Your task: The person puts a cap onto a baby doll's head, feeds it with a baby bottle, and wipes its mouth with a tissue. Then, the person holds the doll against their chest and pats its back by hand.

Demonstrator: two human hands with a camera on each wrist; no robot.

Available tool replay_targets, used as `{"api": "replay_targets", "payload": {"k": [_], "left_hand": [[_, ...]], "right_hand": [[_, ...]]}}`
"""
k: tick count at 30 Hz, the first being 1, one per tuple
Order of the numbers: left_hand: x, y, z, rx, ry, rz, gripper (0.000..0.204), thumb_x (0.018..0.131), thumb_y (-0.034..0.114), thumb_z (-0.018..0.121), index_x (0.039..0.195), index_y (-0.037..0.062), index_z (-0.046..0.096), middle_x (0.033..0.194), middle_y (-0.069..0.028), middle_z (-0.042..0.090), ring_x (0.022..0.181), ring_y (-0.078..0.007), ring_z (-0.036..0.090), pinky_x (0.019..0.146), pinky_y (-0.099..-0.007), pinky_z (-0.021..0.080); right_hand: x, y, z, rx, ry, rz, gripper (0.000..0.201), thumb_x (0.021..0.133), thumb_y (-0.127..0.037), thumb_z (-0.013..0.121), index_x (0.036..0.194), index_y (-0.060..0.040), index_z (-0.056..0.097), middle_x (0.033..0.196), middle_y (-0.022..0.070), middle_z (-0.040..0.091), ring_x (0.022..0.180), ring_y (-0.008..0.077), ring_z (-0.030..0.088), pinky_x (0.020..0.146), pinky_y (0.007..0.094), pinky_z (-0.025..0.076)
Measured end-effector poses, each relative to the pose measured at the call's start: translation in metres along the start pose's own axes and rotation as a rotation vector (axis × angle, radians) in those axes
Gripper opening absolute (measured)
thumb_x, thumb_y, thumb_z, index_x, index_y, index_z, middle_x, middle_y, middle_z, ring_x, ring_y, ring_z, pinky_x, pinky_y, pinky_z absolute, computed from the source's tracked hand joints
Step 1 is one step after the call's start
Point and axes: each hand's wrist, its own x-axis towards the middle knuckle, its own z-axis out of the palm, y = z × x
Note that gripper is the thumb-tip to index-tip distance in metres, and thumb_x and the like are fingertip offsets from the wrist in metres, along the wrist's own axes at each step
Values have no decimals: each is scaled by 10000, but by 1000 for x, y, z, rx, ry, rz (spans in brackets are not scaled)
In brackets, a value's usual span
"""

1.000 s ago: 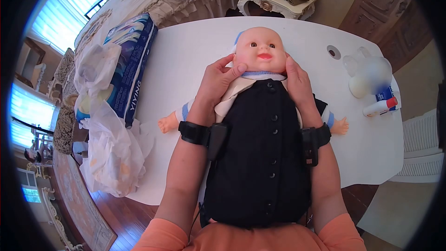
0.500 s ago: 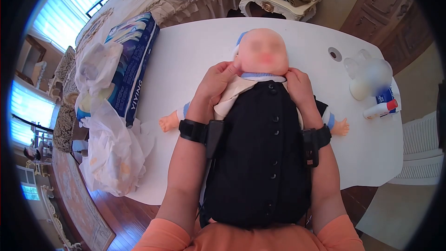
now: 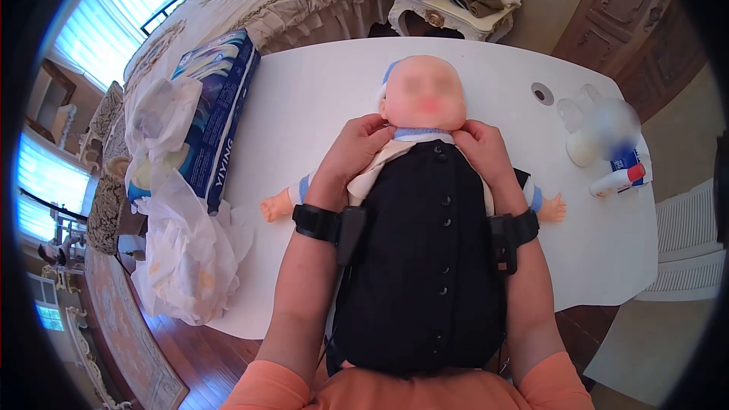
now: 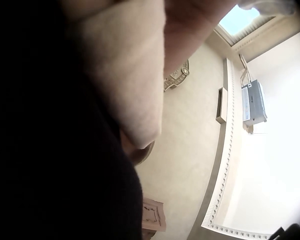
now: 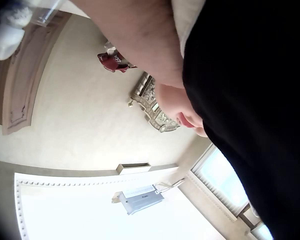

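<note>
A doll [image 3: 424, 95] lies on its back on a white table, its head away from the person. A black buttoned garment [image 3: 425, 258] with a cream lining covers its body. Beside the doll's neck, the left hand [image 3: 357, 153] pinches the collar edge between thumb and curled fingers. The right hand [image 3: 486, 153] pinches the collar at the other side of the neck; some of its fingertips are hidden. In the left wrist view, cream cloth [image 4: 127, 70] and black fabric fill much of the picture. The right wrist view shows the doll's mouth [image 5: 186, 121] past the hand.
On the table's left [image 3: 304, 99] lie a blue YIYING package [image 3: 220, 133] and crumpled white plastic [image 3: 186, 250]. To the right stand clear and white containers [image 3: 585, 144], a red-capped bottle [image 3: 616, 181] and a round dark-centred disc [image 3: 541, 93]. The doll's arms stretch out sideways.
Both hands have moved down from the sides of the doll's head to its neck, and their fingers have curled in at the collar. The head view has shifted slightly.
</note>
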Motion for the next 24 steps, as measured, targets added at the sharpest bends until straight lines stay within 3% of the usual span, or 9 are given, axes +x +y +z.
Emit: {"api": "replay_targets", "payload": {"k": [5,9,11,15,18,20,24], "left_hand": [[3,-2,-1,120,105,9,289,766,147,642,960,-59,584,842,-66,614,730,-102,558,660,-221,461],[4,1,0,128,155,16,275,756,139,653,935,-60,594,809,-73,615,706,-106,558,633,-222,463],[2,10,2,128,160,-96,286,745,139,663,932,-65,592,802,-73,615,687,-104,555,622,-218,459],[20,4,-24,77,48,-140,230,746,105,648,904,-57,605,788,-64,616,666,-104,553,608,-221,457],[43,5,-35,337,72,-102,187,734,75,626,885,-36,621,768,-52,616,669,-103,556,605,-221,454],[59,0,-32,558,304,90,206,715,86,612,895,-14,629,752,-60,620,669,-119,562,615,-242,456],[82,-2,-28,847,415,192,269,646,177,644,888,60,652,788,-110,631,721,-235,604,671,-312,472]], "right_hand": [[-3,-5,-4,147,-70,2,270,737,-161,573,884,64,604,758,83,626,696,98,555,655,233,435],[-1,0,-4,175,-81,-7,267,746,-161,579,891,62,605,770,83,627,703,96,554,657,228,435],[-2,0,-4,171,-54,-6,260,740,-147,572,893,60,608,776,88,628,708,99,557,663,232,438],[1,1,-4,225,8,0,234,734,-114,552,884,55,611,771,84,625,717,101,558,669,233,438],[22,5,-8,353,137,61,240,723,-81,532,915,45,602,810,102,627,748,139,577,690,251,445],[38,-3,-12,56,233,63,283,741,-6,455,1001,39,556,936,97,603,819,145,568,724,236,450],[90,26,-11,-236,299,-76,285,719,-63,534,990,11,582,913,144,615,821,217,591,722,285,454]]}}
